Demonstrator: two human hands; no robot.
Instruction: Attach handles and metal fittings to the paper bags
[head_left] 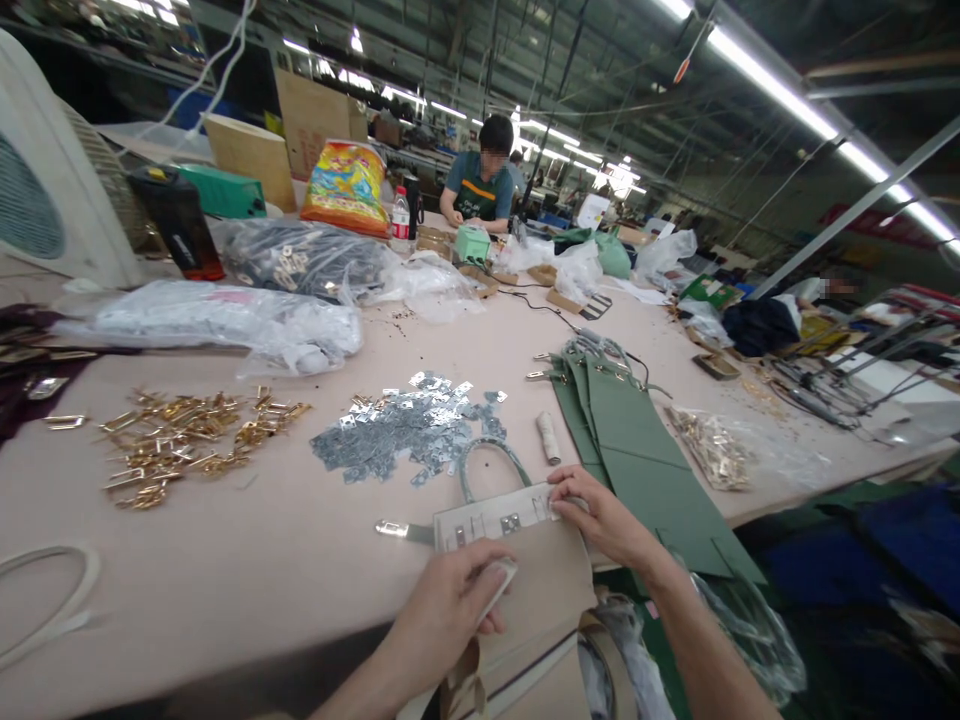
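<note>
A beige bag piece [544,575] with a pale top strip lies at the table's front edge, a green handle loop [491,447] behind it and a green strap with a metal tip [391,529] sticking out left. Small metal fittings [511,522] sit along the strip. My left hand [461,600] is closed around a small whitish object that I cannot make out, over the bag piece's left side. At the strip's right end, my right hand [592,510] has its fingertips pinched on the edge; anything between them is too small to name.
Gold fittings [187,440] and flat silver plates [409,425] lie in piles. A small roll [548,438] stands near stacked green panels [637,440]. Plastic bags [225,320], a dark bottle [176,220] and a fan [52,180] are left. A person [480,185] sits across the table.
</note>
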